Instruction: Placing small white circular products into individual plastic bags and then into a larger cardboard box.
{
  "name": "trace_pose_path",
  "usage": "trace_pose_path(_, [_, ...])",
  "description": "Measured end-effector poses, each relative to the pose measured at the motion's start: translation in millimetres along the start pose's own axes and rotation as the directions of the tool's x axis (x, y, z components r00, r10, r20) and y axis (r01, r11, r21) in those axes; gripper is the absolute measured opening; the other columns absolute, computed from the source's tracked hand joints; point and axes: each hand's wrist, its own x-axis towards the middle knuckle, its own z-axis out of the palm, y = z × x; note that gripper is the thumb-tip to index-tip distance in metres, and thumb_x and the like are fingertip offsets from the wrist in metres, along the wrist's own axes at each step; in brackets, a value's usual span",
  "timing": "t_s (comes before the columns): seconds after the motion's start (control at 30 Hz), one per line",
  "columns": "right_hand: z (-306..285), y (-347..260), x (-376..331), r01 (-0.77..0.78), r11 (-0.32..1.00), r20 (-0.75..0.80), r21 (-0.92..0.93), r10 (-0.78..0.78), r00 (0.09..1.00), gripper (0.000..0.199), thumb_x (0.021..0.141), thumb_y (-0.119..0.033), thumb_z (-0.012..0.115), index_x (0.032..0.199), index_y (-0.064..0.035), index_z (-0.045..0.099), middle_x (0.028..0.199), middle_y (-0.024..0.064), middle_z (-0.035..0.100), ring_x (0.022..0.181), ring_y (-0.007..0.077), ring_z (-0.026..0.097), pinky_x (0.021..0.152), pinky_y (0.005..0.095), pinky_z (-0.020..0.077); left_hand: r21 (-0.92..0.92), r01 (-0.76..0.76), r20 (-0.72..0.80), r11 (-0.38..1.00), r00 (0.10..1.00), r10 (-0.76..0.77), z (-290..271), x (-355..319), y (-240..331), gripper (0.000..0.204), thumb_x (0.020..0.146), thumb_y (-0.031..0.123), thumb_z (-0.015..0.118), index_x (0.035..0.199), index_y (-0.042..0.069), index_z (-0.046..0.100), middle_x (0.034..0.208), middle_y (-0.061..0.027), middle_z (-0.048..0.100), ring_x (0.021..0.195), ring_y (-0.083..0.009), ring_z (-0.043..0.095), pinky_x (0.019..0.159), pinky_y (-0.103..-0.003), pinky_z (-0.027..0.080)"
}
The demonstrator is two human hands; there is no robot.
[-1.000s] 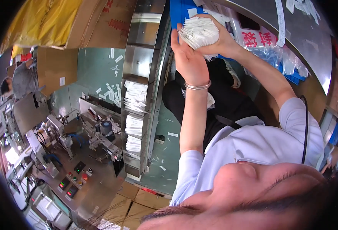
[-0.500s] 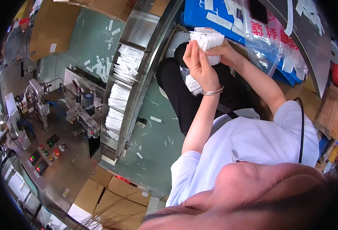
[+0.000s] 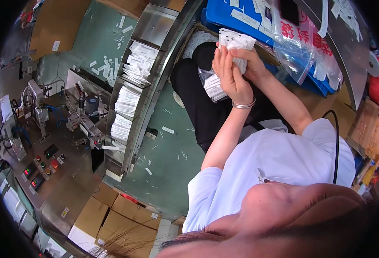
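A thick stack of small white paper-wrapped packets (image 3: 236, 39) stands between my two hands above my lap. My left hand (image 3: 233, 77), with silver bangles at the wrist, presses its fingers along the near left side of the stack. Around the right side closes my right hand (image 3: 255, 64), its thumb lying toward the top of the packets. Under my left hand, a clear plastic bag (image 3: 206, 78) with more white packets (image 3: 215, 89) rests on my dark trousers. The lower part of the held stack is partly hidden by my fingers.
To the left, a slanted metal chute (image 3: 151, 32) holds rows of white packets (image 3: 127, 102). Beyond it stands a machine with buttons (image 3: 54, 163). A blue bin (image 3: 224, 19) and a printed clear bag (image 3: 299, 43) are at the upper right. Scraps litter the green floor (image 3: 168, 150).
My hands and the stack have shifted slightly right. My left fingers have changed from a raised pose to lying closer along the stack. A packet now shows at the chute's lower end.
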Motion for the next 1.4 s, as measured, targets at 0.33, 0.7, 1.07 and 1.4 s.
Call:
trace_pose_path(0.33, [-42,-5,-1,-0.042,0.989,0.085,-0.143,0.054,0.995,0.047,0.071,-0.011,0.064,0.115,-0.0029,0.049,0.101,0.009,0.06,0.092,0.0173,0.06,0.079,0.03,0.0491,-0.437,0.276,0.001,0.856,0.952,-0.306,-19,-7,6,0.018,0.087,0.001,0.045,0.105,-0.001,0.044,0.116,-0.0196,0.049,0.115,-0.0286,0.044,0.099,-0.038,0.031])
trace_pose_path(0.7, [-47,-35,-11,0.242,0.67,0.258,-0.701,-0.078,0.963,0.064,0.066,-0.01,0.07,0.123,-0.0054,0.041,0.107,0.0083,0.056,0.093,0.0178,0.059,0.08,0.0309,0.0489,0.609,0.192,0.035,0.769,0.963,-0.268,-51,-37,-18,0.019,0.087,0.01,0.054,0.098,-0.004,0.051,0.092,-0.0128,0.05,0.08,-0.0247,0.053,0.073,-0.032,0.043])
trace_pose_path(1.07, [4,16,-30,0.617,-0.084,0.622,-0.783,-0.059,0.781,0.045,0.066,-0.013,0.068,0.107,-0.0032,0.05,0.097,0.0125,0.06,0.089,0.028,0.06,0.076,0.0328,0.0475,-0.224,0.613,-0.084,0.758,0.762,-0.642,-66,-51,-50,0.018,0.086,0.011,0.058,0.094,-0.004,0.061,0.078,-0.0031,0.061,0.071,-0.0087,0.055,0.064,-0.023,0.045])
trace_pose_path(1.4, [-3,42,-24,0.793,-0.347,0.809,-0.501,0.137,0.571,0.04,0.064,-0.008,0.064,0.101,-0.002,0.052,0.096,0.014,0.059,0.086,0.0279,0.059,0.07,0.036,0.0457,-0.011,0.399,-0.284,0.917,0.878,-0.385,-88,-59,-50,0.007,0.081,0.001,0.06,0.085,-0.004,0.063,0.069,-0.0042,0.057,0.055,-0.011,0.051,0.052,-0.025,0.042])
